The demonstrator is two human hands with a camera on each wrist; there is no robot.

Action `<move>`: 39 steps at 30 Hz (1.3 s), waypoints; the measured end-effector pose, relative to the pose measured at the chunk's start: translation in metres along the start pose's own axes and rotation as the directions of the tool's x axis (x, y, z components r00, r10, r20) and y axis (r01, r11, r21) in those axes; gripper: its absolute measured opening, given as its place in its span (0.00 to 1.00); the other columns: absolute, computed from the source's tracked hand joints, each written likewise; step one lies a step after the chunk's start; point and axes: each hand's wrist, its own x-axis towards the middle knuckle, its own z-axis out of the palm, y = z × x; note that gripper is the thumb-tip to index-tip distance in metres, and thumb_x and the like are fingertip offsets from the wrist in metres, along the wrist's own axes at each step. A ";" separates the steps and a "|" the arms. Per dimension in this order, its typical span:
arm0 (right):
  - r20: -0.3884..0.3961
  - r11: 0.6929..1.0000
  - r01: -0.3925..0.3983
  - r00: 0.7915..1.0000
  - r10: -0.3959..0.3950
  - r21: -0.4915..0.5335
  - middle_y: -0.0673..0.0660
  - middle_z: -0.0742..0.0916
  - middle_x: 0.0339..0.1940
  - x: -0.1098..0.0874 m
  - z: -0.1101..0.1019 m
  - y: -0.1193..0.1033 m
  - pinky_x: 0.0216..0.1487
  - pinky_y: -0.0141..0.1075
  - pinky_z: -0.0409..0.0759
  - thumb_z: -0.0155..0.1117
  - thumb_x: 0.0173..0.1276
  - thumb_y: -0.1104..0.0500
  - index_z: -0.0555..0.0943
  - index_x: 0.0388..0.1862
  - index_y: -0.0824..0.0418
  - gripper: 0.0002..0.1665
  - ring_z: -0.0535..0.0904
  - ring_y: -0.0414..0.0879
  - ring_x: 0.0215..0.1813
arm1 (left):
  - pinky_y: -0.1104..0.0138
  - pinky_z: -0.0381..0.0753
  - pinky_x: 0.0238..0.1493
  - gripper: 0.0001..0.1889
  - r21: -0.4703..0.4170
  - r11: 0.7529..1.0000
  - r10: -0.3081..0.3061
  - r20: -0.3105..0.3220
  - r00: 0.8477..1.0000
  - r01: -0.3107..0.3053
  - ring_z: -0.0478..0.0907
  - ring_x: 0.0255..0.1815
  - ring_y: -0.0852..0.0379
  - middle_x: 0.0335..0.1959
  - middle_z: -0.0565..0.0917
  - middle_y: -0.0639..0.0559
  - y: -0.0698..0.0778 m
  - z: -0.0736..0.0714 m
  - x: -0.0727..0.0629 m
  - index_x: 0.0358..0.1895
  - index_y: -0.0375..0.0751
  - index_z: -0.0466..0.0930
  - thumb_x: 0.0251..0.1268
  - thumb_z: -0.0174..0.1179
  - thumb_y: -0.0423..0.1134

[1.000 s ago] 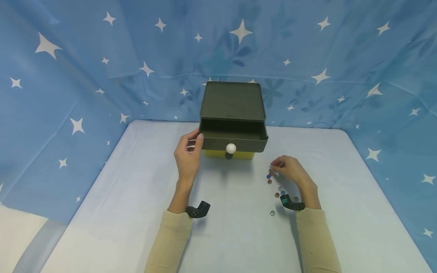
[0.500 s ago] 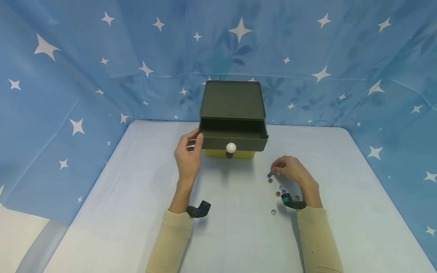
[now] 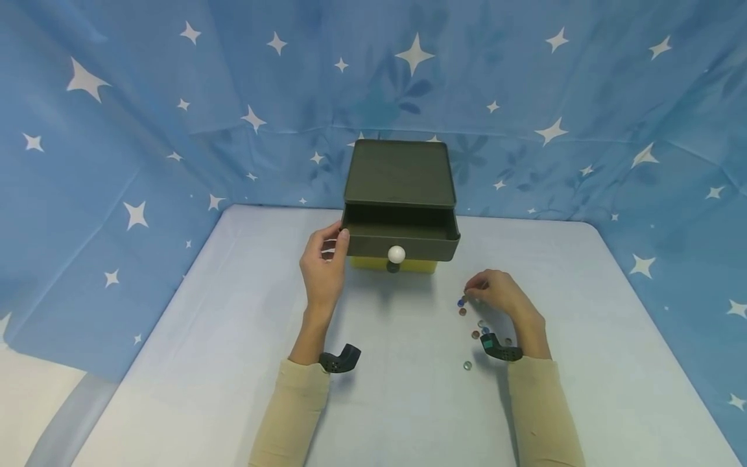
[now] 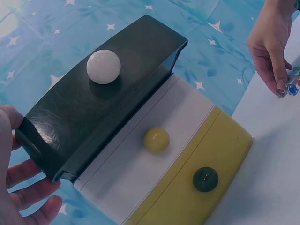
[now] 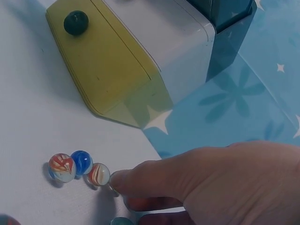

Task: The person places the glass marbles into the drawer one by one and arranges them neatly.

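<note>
A small chest of drawers (image 4: 183,159) has its dark green top drawer (image 3: 403,248) pulled out. My left hand (image 3: 323,275) grips that drawer's left front corner, thumb on the front and fingers round the side. The drawer's white knob (image 4: 103,67) is free of the hand. To the right of the chest, my right hand (image 3: 498,292) is low over the tabletop, thumb and fingers pinching a glass marble (image 5: 113,186) mostly hidden behind the fingertip. An orange-and-white marble (image 5: 99,174), a blue marble (image 5: 82,162) and another orange-and-white marble (image 5: 62,167) lie beside it.
More marbles lie under and near the right wrist, including a brownish marble (image 3: 475,335) and a greenish clear marble (image 3: 467,366). The white table (image 3: 245,324) meets a blue star-patterned cloth (image 3: 280,97) behind the chest. A yellow bottom drawer (image 5: 98,70) is closed.
My left hand keeps its hold on the drawer. The right hand stays at the marbles with only slight finger movement; the whole head view shifts a little.
</note>
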 end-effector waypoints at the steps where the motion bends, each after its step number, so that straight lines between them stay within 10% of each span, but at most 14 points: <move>1: -0.003 1.000 0.000 1.000 0.000 -0.001 0.62 0.86 0.48 0.000 0.000 0.001 0.56 0.53 0.79 0.65 0.70 0.56 0.86 0.50 0.62 0.14 0.80 0.55 0.50 | 0.64 0.80 0.40 0.16 0.001 1.000 0.001 0.001 1.000 -0.001 0.83 0.42 0.51 0.47 0.86 0.46 0.000 0.000 0.000 0.55 0.41 0.84 0.72 0.61 0.45; 27: -0.191 0.998 0.051 0.981 -0.045 0.026 0.66 0.85 0.49 -0.011 -0.007 -0.005 0.52 0.51 0.80 0.60 0.73 0.52 0.81 0.53 0.67 0.21 0.80 0.58 0.50 | 0.57 0.81 0.43 0.16 -0.001 1.000 -0.021 0.017 1.000 0.021 0.82 0.43 0.52 0.48 0.86 0.46 0.001 0.000 -0.002 0.56 0.41 0.83 0.72 0.61 0.46; 39: -0.357 0.987 0.160 0.922 -0.150 -0.002 0.64 0.85 0.45 -0.018 -0.015 -0.019 0.41 0.40 0.79 0.62 0.73 0.56 0.84 0.49 0.66 0.15 0.79 0.55 0.44 | 0.62 0.80 0.42 0.16 0.000 1.000 -0.005 0.004 1.000 0.005 0.83 0.43 0.52 0.48 0.86 0.46 0.001 0.000 -0.001 0.55 0.42 0.84 0.72 0.61 0.46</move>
